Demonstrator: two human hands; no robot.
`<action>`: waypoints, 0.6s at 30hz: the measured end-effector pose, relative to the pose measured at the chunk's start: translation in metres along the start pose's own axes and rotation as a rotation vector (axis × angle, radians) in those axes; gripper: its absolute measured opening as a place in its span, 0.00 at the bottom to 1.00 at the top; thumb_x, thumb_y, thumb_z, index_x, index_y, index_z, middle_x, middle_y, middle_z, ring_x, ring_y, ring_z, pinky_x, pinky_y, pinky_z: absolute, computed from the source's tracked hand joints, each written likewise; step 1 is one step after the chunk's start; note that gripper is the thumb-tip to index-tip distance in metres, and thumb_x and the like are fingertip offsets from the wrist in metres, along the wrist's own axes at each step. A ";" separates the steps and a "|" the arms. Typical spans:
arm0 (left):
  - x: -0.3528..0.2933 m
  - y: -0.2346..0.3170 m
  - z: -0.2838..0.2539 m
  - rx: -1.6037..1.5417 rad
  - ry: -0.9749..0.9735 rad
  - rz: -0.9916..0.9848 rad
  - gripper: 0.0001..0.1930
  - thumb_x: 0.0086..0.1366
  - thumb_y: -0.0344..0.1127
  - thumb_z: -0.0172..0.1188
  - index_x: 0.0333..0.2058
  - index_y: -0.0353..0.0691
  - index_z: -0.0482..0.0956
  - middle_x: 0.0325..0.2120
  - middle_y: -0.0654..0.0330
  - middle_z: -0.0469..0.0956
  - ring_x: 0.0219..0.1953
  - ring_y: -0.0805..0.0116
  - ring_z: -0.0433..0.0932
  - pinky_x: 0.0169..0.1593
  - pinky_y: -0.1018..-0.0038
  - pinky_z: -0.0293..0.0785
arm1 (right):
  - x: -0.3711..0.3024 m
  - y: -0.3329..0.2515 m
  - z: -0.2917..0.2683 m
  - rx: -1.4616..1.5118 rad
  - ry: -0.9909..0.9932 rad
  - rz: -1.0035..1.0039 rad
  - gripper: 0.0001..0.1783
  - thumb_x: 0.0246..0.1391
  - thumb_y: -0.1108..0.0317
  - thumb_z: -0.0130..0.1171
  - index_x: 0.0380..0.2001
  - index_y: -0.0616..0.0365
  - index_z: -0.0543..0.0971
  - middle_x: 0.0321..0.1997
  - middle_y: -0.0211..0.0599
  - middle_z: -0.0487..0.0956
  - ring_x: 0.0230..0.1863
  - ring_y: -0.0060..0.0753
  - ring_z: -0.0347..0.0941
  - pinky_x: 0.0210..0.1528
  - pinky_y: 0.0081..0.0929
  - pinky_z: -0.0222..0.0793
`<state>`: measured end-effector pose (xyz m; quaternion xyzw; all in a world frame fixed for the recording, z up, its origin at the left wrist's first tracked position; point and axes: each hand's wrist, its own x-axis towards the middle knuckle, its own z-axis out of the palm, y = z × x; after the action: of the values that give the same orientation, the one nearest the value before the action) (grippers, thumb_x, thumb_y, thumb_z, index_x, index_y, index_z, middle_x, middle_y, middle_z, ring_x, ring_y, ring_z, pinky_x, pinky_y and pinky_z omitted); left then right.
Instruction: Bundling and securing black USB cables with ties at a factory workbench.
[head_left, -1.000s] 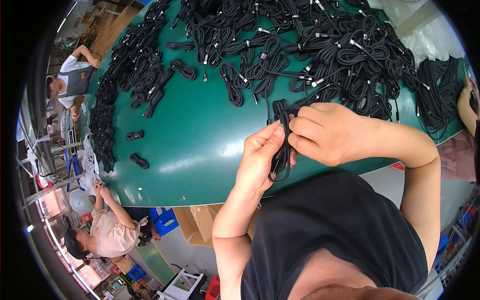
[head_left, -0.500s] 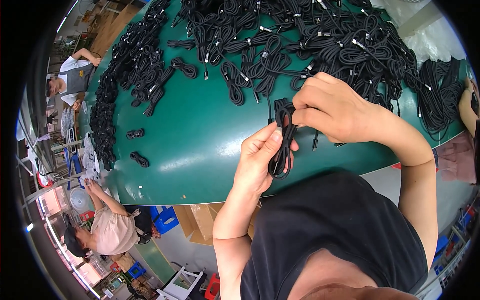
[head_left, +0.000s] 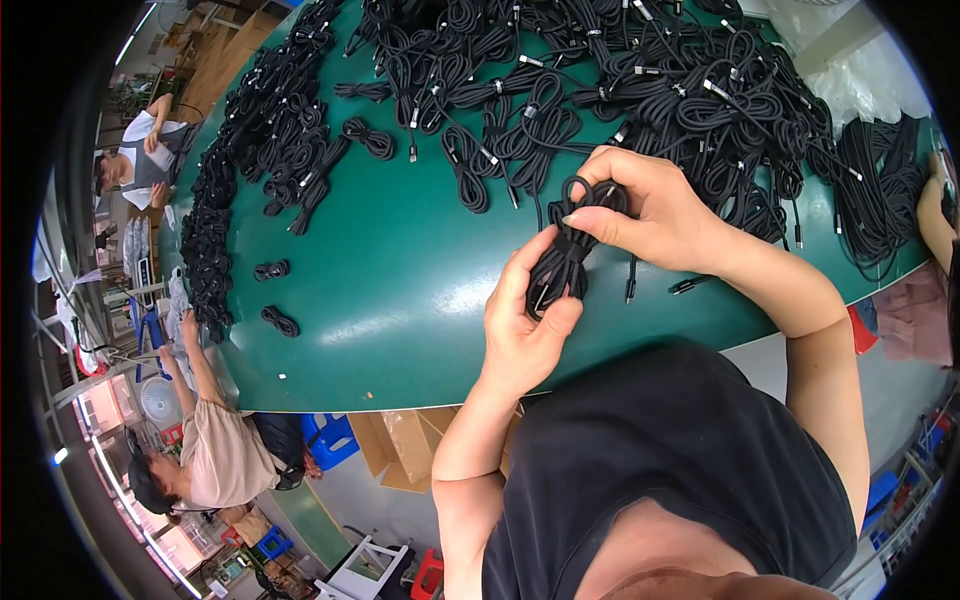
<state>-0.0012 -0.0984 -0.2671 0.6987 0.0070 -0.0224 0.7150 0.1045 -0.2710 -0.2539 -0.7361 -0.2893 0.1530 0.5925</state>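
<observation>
A coiled black cable [head_left: 567,252], gathered tight at its middle by a dark band, is held between my two hands above the green table. My left hand [head_left: 525,318] grips the lower loops, its thumb and fingers on either side. At the upper end, my right hand [head_left: 640,210] has its thumb and fingers closed around the loops. Just beyond my hands lies a large pile of black cables [head_left: 700,110] with silver connector ends. A loose connector end [head_left: 630,290] hangs down on the table below my right hand.
The green table [head_left: 400,270] curves around me. Two small cable bundles [head_left: 279,320] lie on its left part, beside a long row of bundles [head_left: 215,230]. More long cables [head_left: 880,190] lie far right, by another person's arm [head_left: 938,215]. Two people sit at left. Cardboard boxes [head_left: 395,450] stand below the edge.
My right hand has gone from pinching at the coil's middle to wrapping its upper loops. The coil has tilted, and its banded middle now shows. At left, a person's arms have reached forward.
</observation>
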 end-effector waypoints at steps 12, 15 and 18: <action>0.011 -0.018 0.006 0.259 0.256 0.243 0.23 0.63 0.49 0.51 0.43 0.32 0.73 0.19 0.64 0.72 0.16 0.85 0.63 0.18 0.88 0.56 | 0.022 0.012 0.020 -0.027 0.197 -0.426 0.10 0.55 0.67 0.50 0.28 0.63 0.76 0.27 0.36 0.74 0.27 0.28 0.69 0.29 0.22 0.64; 0.017 -0.012 0.015 0.149 0.319 0.144 0.26 0.63 0.53 0.47 0.41 0.31 0.73 0.18 0.64 0.72 0.15 0.84 0.62 0.18 0.88 0.56 | 0.033 0.015 0.025 0.043 0.286 -0.398 0.12 0.55 0.68 0.50 0.23 0.65 0.75 0.22 0.35 0.73 0.24 0.25 0.69 0.26 0.21 0.63; 0.020 -0.006 0.024 -0.164 0.260 0.001 0.24 0.66 0.50 0.43 0.45 0.31 0.69 0.19 0.60 0.71 0.14 0.81 0.63 0.16 0.85 0.58 | 0.040 0.013 0.028 -0.046 0.440 -0.330 0.18 0.54 0.66 0.52 0.14 0.63 0.70 0.13 0.34 0.69 0.16 0.26 0.65 0.20 0.23 0.61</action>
<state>0.0185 -0.1227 -0.2732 0.6352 0.1013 0.0693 0.7626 0.1228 -0.2265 -0.2687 -0.7077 -0.2731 -0.1158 0.6413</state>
